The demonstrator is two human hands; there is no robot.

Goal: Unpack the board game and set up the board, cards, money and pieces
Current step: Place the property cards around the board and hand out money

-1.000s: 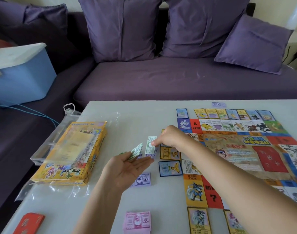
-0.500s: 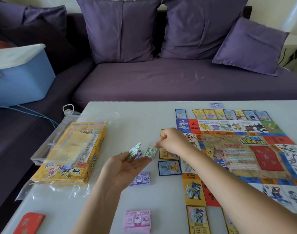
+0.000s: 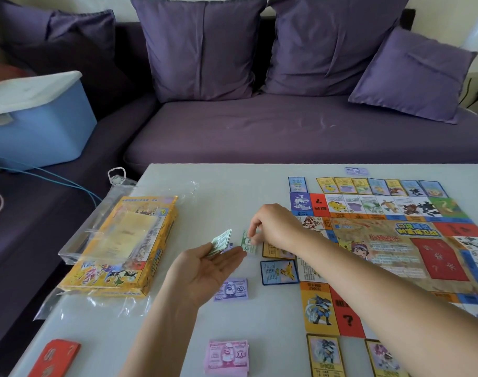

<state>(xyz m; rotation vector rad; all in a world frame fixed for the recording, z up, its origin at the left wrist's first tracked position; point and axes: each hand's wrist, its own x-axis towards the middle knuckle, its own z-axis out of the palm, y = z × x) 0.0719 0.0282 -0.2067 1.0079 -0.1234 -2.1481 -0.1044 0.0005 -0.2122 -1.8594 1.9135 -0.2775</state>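
Found the left hand palm up above the pale grey counter, fingers straight, grip apparently pinning a small fan of green paper banknotes at the thumb side. Found the right hand just beside it, grip clamped by thumb and fingertips on a single green paper note, held tilted just beyond the left fingertips. Compared against a second ago: same note then flatter under the right fingertips and slightly further out, now raised and angled. Cannot tell whether being dealt down or taken back. Judged as money sorting under way, green denomination unfinished. Recorded as already placed: purple stack of 5000 notes and pink stack of 1000 notes near the left forearm, colourful printed game board spread to the right with picture cards along its edges. Noted yellow cardboard game box on its clear plastic bag, far left.
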